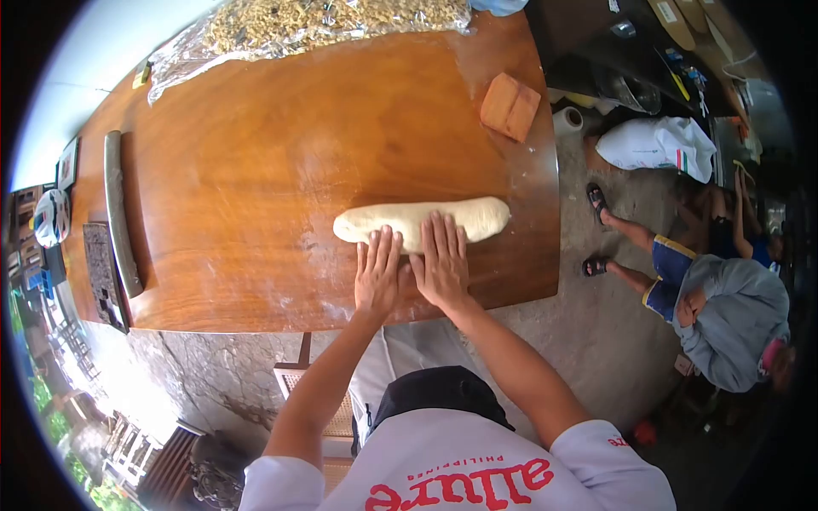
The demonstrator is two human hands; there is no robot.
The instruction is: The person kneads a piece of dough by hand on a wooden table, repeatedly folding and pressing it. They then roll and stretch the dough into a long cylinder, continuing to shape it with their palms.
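Note:
A thick, pale log of dough (375, 220) lies crosswise on the wooden table (256, 170), close to the edge by my body. My left hand (381, 271) rests with its fingertips on the near side of the log, left of its middle. Just right of it, my right hand (443, 255) lies flat with its fingers over the dough, reaching nearer the top of the roll. Both hands have straight fingers, and the thumbs almost meet between them. Neither hand wraps around the dough. White flour smears show on the wood around it.
A brown block (510, 107) sits at the table's far right. Clear plastic with crumbly tan pieces (315, 24) covers the far edge. A long grey bar (122, 213) and a dark slab (104, 274) lie at the left. A person in a grey hoodie (734, 319) is at the right.

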